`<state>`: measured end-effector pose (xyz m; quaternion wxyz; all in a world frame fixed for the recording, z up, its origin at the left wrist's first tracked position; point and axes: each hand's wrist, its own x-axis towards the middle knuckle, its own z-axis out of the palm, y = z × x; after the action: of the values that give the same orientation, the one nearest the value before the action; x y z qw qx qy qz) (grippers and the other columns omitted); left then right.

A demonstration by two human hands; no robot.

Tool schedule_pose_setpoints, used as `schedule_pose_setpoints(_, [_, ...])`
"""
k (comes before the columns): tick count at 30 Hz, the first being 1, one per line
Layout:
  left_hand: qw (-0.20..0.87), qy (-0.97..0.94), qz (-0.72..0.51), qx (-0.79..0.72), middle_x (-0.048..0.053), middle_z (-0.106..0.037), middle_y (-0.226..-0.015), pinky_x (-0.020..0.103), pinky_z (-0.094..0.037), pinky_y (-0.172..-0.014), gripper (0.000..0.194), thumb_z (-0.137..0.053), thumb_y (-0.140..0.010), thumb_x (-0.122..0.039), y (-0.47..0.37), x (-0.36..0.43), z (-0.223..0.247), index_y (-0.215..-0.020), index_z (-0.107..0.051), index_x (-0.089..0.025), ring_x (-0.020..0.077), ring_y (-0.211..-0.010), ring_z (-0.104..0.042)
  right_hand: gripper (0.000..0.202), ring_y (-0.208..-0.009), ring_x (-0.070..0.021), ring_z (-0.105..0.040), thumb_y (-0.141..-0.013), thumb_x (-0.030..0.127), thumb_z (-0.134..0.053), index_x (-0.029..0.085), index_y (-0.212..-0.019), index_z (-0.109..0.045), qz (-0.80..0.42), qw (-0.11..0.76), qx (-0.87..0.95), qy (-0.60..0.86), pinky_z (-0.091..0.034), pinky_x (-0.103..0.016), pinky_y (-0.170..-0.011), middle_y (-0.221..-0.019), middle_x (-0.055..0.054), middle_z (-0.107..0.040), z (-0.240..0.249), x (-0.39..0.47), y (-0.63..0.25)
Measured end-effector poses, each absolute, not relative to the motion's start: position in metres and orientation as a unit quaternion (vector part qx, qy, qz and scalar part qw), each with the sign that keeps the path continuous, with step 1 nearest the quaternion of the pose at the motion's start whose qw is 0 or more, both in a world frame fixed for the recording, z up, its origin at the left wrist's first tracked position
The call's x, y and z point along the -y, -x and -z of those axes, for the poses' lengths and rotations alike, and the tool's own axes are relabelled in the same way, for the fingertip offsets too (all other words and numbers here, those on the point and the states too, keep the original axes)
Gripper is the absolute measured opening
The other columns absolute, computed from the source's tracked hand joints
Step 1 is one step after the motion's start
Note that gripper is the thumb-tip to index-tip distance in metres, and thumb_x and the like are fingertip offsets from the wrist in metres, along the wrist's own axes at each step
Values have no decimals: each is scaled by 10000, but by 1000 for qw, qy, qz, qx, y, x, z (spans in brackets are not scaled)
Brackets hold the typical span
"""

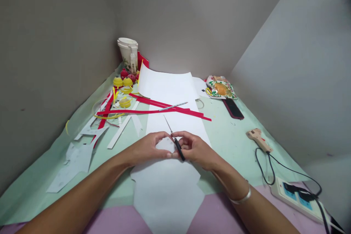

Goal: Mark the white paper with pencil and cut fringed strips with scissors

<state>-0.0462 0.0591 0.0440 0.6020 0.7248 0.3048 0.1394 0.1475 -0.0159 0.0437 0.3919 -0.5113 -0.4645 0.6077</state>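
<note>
Scissors [179, 150] in the right hand [193, 149], notched white paper [168, 190] in the left.

Left hand [149, 150] is pinching the paper's far end between thumb and fingers, I'd guess to steady it; the right is wrapped round the black handle, tip aimed away from the body, probably for safety. Beyond the paper: red strips [131, 111] with a pen or pencil [172, 106] on top. Left of it, paper scraps [78, 157]; right of it, a glue gun [257, 138]. Desk [227, 142] has a pale green cover, purple nearest, and sits in a plain grey-walled [175, 18] corner.
</note>
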Motion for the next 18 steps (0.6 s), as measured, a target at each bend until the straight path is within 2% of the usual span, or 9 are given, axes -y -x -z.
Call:
schedule_pose_setpoints(3, [670,-655,-122,-327,57,-692,-1016,350,-509,-757,504,-722,-706,-358,50,-60,-44,-1155,-550,-206,253,-899,-657,554,-562,-91,-511,-607,223,-823,214,-1122,-618,-594,417,449,522,-386,-228,-548,-694,55,-577,-42,15,-148])
schedule_pose_setpoints(5, [717,-592,-143,-337,70,-693,-1022,324,-514,-715,584,-747,-695,-362,54,-63,-45,-1211,-518,-212,234,-847,-673,540,-578,-96,-520,-624,251,-811,209,-1126,-614,-567,463,426,531,-397,-233,-568,-709,48,-594,-42,12,-151])
schedule_pose_setpoints(9, [762,-497,-230,-346,97,-692,-1050,294,-517,-735,609,-754,-710,-347,60,-71,-41,-1253,-523,-197,211,-870,-678,570,-617,-108,-546,-641,328,-801,215,-1150,-569,-457,601,352,553,-423,-239,-602,-768,35,-640,-43,5,-162])
schedule_pose_setpoints(13, [767,-471,-266,-345,85,-706,-1047,268,-523,-730,564,-790,-675,-283,57,-71,-37,-1192,-582,-198,196,-874,-679,625,-717,-144,-599,-673,366,-783,230,-1215,-503,-378,686,289,550,-468,-268,-662,-886,-3,-666,-39,1,-165])
schedule_pose_setpoints(15, [781,-486,-238,-312,96,-718,-1029,302,-531,-731,526,-789,-673,-273,55,-68,-38,-1160,-612,-185,221,-860,-685,614,-741,-141,-599,-696,365,-770,234,-1225,-487,-371,700,283,541,-467,-258,-667,-907,-7,-662,-37,0,-164])
schedule_pose_setpoints(18, [778,-502,-222,-305,97,-737,-967,317,-537,-701,457,-772,-687,-276,57,-64,-45,-1113,-645,-173,230,-803,-693,524,-715,-121,-566,-709,382,-759,231,-1162,-543,-409,658,313,549,-437,-221,-622,-830,17,-633,-40,-1,-168])
